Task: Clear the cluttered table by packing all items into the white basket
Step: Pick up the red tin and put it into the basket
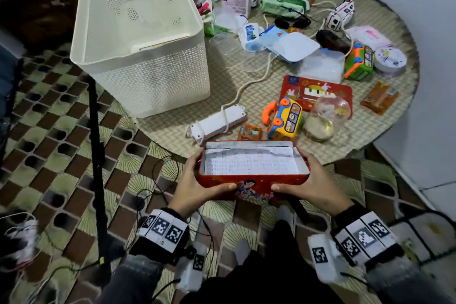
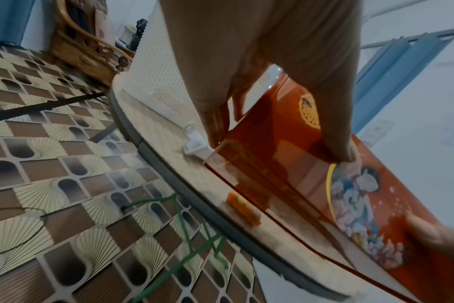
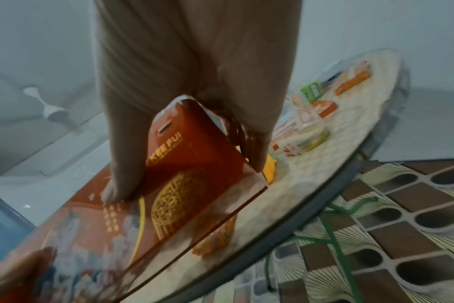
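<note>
Both hands hold an open red tin box (image 1: 254,175) lined with printed paper, just off the round table's near edge. My left hand (image 1: 195,180) grips its left end, thumb on the front wall and fingers behind. My right hand (image 1: 313,180) grips the right end the same way. The left wrist view shows the red tin box (image 2: 285,164) under my left hand (image 2: 272,133); the right wrist view shows the tin (image 3: 194,164) in my right hand (image 3: 184,164). The white basket (image 1: 138,39) stands on the table's left side, tall and perforated.
The round woven table (image 1: 259,96) carries a white power strip (image 1: 217,122), a yellow toy phone bus (image 1: 283,117), the red tin lid (image 1: 315,92), a clear globe (image 1: 328,113), tissue packs, sunglasses and plastic boxes. A black stand pole (image 1: 96,145) rises at left. Cables lie on the tiled floor.
</note>
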`<state>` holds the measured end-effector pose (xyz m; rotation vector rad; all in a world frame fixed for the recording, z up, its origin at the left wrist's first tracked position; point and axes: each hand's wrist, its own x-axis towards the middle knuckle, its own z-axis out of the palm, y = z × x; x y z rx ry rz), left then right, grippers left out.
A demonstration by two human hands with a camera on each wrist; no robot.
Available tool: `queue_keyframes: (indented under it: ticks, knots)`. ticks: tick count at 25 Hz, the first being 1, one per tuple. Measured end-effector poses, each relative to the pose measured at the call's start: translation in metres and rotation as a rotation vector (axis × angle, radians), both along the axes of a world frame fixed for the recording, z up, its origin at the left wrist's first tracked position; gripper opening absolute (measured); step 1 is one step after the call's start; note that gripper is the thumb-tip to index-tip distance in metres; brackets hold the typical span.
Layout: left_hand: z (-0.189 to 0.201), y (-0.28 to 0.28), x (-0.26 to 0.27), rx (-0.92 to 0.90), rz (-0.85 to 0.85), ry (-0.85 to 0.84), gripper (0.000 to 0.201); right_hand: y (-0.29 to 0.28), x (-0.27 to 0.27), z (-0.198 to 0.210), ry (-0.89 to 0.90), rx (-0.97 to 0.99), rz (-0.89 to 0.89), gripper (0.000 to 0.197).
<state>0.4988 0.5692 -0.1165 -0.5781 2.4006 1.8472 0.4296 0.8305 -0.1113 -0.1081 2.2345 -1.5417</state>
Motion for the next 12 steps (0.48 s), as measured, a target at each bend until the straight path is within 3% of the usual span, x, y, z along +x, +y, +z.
queue_keyframes:
  ticks: [3,7,12]
  knots:
    - [-0.01,0.009,0.011,0.083,-0.051,-0.052,0.125,0.007,0.013,-0.014,-0.009,0.026,-0.011,0.093]
    - [-0.018,0.016,0.009,0.047,-0.067,-0.052,0.128,0.011,0.013,-0.023,0.029,0.073,-0.02,0.096]
    - [-0.016,0.019,0.0,-0.02,-0.119,-0.077,0.11,0.024,0.007,-0.023,0.074,0.114,0.025,0.089]
